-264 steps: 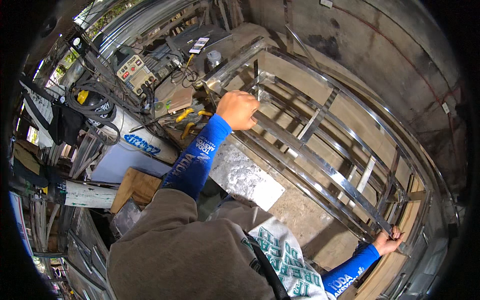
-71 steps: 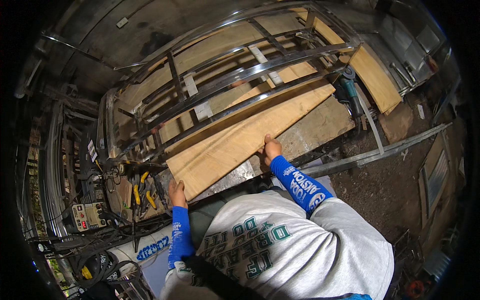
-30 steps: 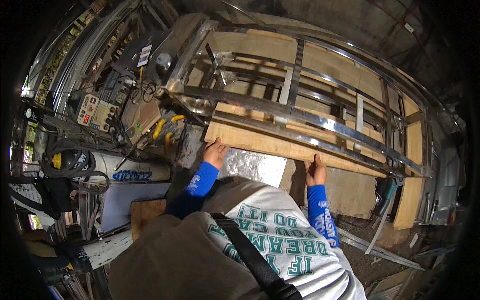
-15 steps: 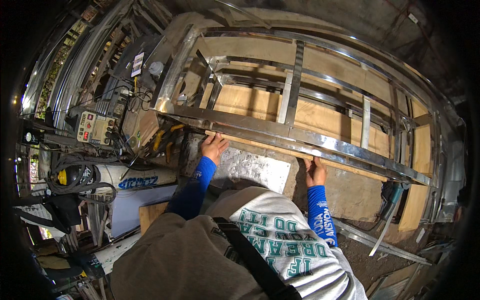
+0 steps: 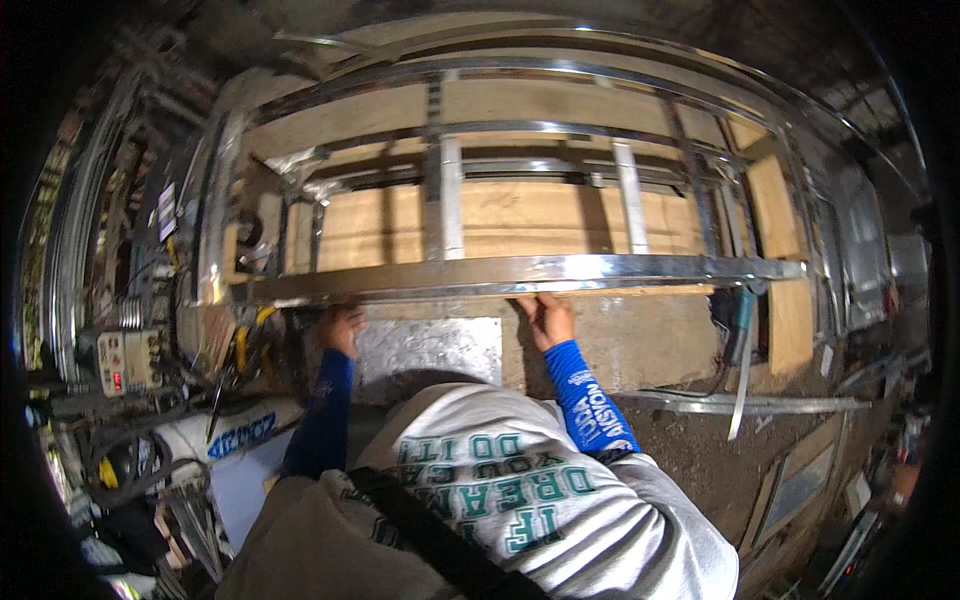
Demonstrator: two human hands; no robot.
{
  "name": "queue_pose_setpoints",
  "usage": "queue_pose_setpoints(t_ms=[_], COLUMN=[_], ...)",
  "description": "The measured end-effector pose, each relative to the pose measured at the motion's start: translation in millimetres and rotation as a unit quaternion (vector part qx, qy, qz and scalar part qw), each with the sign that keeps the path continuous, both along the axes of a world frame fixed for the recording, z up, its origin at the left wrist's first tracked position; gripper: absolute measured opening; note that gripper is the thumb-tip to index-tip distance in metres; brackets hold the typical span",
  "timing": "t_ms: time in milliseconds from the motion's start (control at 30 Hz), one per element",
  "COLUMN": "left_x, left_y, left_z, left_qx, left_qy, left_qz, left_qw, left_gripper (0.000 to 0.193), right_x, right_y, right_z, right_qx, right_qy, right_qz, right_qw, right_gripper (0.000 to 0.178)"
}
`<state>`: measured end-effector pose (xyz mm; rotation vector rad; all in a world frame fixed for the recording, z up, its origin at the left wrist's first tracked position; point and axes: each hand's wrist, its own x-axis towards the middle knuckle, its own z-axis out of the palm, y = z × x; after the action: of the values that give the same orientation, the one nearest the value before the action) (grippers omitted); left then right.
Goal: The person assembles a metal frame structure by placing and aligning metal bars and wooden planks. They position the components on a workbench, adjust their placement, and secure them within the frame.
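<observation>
A long metal frame (image 5: 390, 281) of shiny bars lies across the space before me. Along the underside of its near bar runs a thin wooden strip (image 5: 650, 291), mostly covered by the metal. My right hand (image 5: 549, 322) pinches the strip from below near the middle of the frame, fingers curled at the edge. My left hand (image 5: 342, 330), slightly blurred, is closed at the strip's left part, its fingertips partly hidden under the bar. Both forearms wear blue sleeves.
Wooden boards (image 5: 540, 215) show inside the frame. A metal plate (image 5: 430, 345) lies below my hands. At left stand a control box (image 5: 130, 362) with knobs and a gas cylinder (image 5: 245, 428). A green-handled power tool (image 5: 742, 312) hangs at right, above a metal channel (image 5: 750, 404).
The view has turned and shifted right, so the frame now lies level. Both hands stay at the near bar with the strip, which sits closer under the metal.
</observation>
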<state>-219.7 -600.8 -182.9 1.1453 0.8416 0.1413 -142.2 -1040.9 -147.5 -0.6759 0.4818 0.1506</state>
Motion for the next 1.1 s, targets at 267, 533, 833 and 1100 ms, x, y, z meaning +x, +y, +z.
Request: queue_pose_setpoints(t_ms=[267,533,833,1100], left_x=[-10,8,22,9], left_y=[-17,-9,37,-47], left_z=[-22,-16,-35,31], left_qx=[0.015,0.095,-0.101,0.222], left_qy=[0.032,-0.008,-0.019,0.192], left_qz=[0.031,-0.030,-0.063,-0.143], left_qw=[0.999,0.995,0.993,0.945], left_gripper=[0.029,0.034,0.022,0.045], right_x=[6,21,33,5], right_y=[-7,-4,-34,-53], right_z=[10,-8,18,17], right_qx=[-0.021,-0.035,-0.306,-0.422], right_qy=[-0.023,0.030,0.035,0.055], right_qz=[0.017,-0.009,0.286,0.102], right_qw=[0.999,0.999,0.907,0.899], right_gripper=[0.032,0.029,0.044,0.032])
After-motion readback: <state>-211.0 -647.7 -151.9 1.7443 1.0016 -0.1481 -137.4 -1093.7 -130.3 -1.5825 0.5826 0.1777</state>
